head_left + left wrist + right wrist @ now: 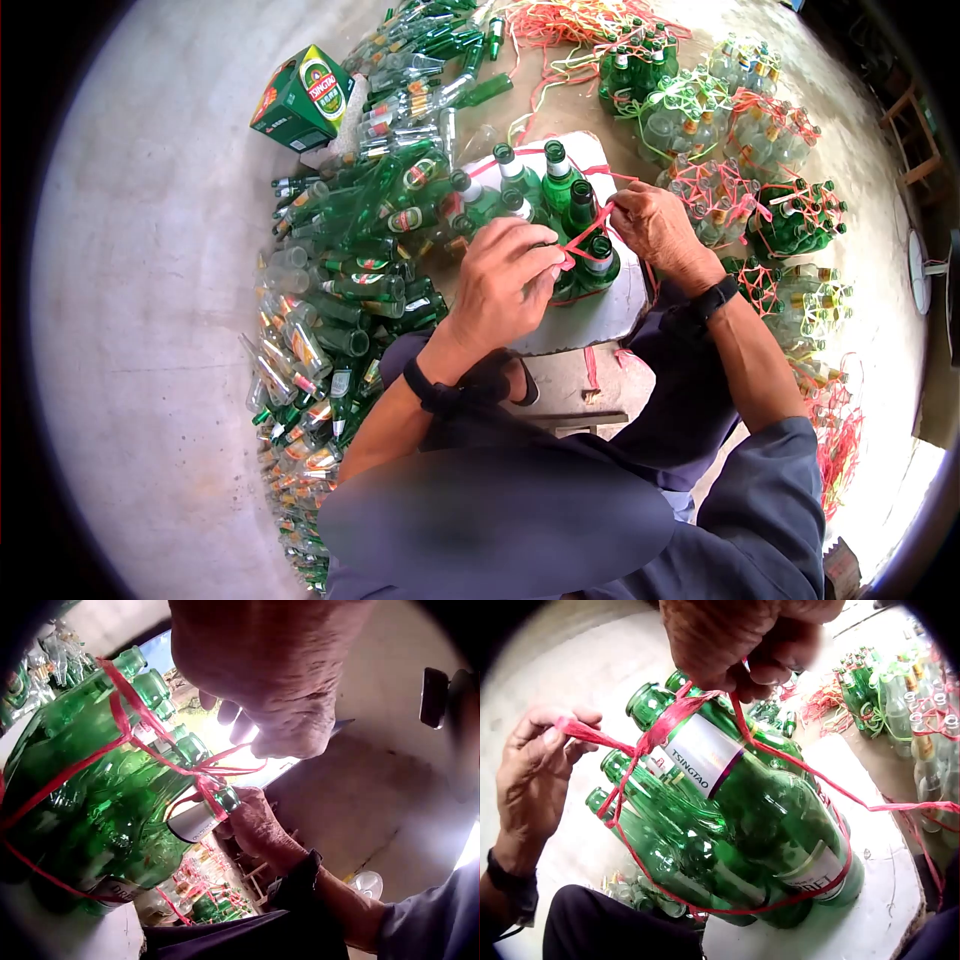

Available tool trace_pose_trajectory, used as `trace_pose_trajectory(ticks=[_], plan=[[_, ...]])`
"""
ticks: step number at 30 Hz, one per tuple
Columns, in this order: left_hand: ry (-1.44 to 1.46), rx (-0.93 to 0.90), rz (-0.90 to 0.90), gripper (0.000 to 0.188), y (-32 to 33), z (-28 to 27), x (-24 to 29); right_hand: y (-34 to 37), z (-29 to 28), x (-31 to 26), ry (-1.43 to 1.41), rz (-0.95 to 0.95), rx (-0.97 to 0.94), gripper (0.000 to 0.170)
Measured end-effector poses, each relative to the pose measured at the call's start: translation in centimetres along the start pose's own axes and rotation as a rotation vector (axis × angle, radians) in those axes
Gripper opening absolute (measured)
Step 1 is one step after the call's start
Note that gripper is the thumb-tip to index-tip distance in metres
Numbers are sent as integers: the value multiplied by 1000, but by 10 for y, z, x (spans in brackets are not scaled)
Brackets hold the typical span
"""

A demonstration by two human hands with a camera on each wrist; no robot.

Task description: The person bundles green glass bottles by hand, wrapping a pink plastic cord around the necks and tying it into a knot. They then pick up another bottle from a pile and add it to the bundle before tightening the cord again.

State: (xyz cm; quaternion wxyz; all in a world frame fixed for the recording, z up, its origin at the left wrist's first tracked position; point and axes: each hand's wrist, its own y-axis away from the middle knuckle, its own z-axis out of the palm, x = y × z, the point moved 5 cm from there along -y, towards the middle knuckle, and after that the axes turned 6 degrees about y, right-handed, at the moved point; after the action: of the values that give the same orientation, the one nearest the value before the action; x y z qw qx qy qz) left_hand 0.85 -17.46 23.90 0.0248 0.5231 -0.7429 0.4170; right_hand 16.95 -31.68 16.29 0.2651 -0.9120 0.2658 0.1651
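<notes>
Several green glass beer bottles (560,185) stand bunched upright on a white board (625,290). Red plastic strap (660,727) runs round their bodies and crosses between the necks, wrapped about the neck of the nearest bottle (742,780), which has a Tsingtao label. My left hand (505,280) pinches one strap end between thumb and finger, drawn out to the side in the right wrist view. On the other side of the necks, my right hand (660,230) grips another length of strap with curled fingers, close over the bottle tops.
Loose empty bottles (360,290) lie heaped along the left, with a green Tsingtao carton (305,98) beside them. Strapped bottle bundles (690,115) stand on the right. Loose red strap (570,22) piles at the far end, and more strap (838,440) lies at the lower right.
</notes>
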Motion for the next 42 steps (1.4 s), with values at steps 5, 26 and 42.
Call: trace_pose_trajectory(ticks=[5, 26, 42], plan=[[53, 29, -130, 35, 16, -2, -12, 6, -13, 5, 64, -1, 42, 16], [-81, -33, -302, 44, 41, 16, -35, 73, -152, 54, 23, 543, 500, 25], [-138, 31, -223, 38, 45, 14, -22, 189, -166, -8, 497, 759, -242, 29]])
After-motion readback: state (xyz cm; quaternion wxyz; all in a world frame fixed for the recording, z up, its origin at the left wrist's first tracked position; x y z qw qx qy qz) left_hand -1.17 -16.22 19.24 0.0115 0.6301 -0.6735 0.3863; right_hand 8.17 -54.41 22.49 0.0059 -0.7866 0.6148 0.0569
